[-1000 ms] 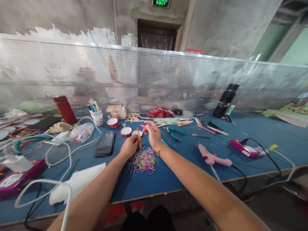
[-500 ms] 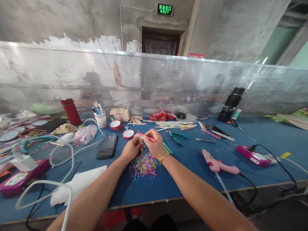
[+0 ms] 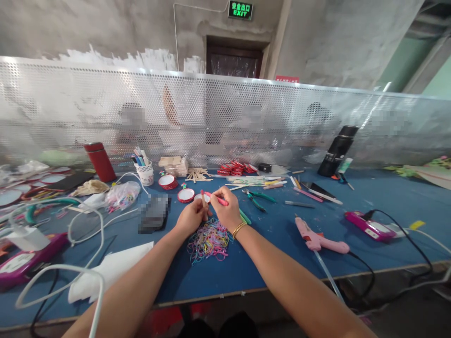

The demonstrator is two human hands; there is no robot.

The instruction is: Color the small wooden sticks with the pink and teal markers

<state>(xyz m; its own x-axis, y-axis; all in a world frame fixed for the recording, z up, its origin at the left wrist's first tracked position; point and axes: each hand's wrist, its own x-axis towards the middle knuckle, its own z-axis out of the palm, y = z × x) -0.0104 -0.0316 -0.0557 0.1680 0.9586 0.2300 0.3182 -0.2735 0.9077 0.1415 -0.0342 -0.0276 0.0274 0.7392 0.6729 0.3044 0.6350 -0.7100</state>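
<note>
A thin pink craft stick is pinched at its near end between the fingertips of the right hand, lying almost level just above the blue table. The left hand, touching the right, is closed around a second stick held upright. Both sticks look light, flat and stiff, likely to snap if bent, and probably hold best by their flat faces near the middle. Directly under the hands lies a loose pile of coloured rubber bands, soft and easily scattered. Beyond the fingers sit two red-rimmed lids, with green-handled pliers to the right and a pink glue gun further right. A dark phone lies to the left. Bare table lies between the bands and the near edge; a perforated screen closes off the far side.
</note>
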